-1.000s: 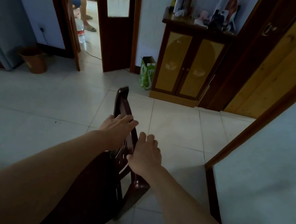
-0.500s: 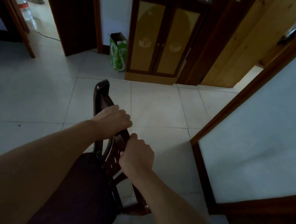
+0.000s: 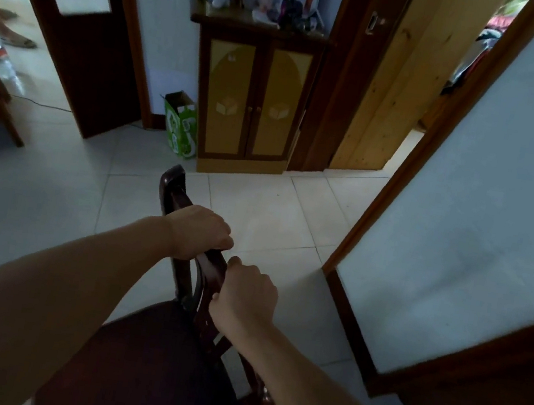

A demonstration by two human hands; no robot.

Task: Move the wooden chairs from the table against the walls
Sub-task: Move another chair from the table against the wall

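a dark wooden chair [image 3: 168,343] stands on the pale tiled floor [image 3: 33,202] in the near middle of the scene, its round dark seat nearest the camera and its backrest running away toward the far wall. the left hand [image 3: 200,232] has its fingers curled over the top rail of the backrest, gripping it at the farther part. the right hand [image 3: 245,294] is curled round the same rail just nearer, thumb on the left side of the rail, so the two hands sit close together but apart along the rail. to the right of the chair, near it, a light blue wall [image 3: 481,217] with dark wooden trim runs from near to far. straight ahead at the far side stands a wooden cabinet [image 3: 252,103] with two yellow doors and a clutter of small bottles and objects on its top. a green carton [image 3: 181,125] sits on the floor just left of the cabinet, touching or nearly touching it. at the far left a dark door [image 3: 75,35] with a frosted pane stands open, and a person's sandalled foot [image 3: 18,40] shows on the floor beyond it.
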